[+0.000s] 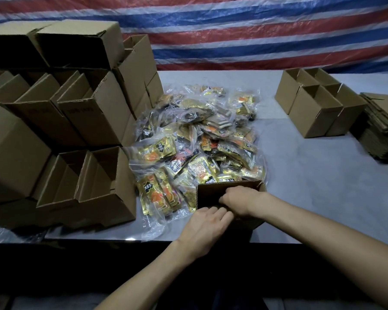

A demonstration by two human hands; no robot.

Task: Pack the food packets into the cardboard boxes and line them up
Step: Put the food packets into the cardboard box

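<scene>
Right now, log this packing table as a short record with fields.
box in work: open cardboard box at the near edge of the table
left hand: fingers laid against the box's near side
right hand: curled inside the box; what it holds is hidden
packet pile: in clear bags, just behind the box
left side: stacked boxes
right side: four open boxes, flat cardboard beside them

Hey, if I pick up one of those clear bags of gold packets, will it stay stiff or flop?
Likely floppy: the clear bags lie wrinkled and slumped over each other. Probably slippery, as their film is glossy. The gold packets inside may shift.
</scene>
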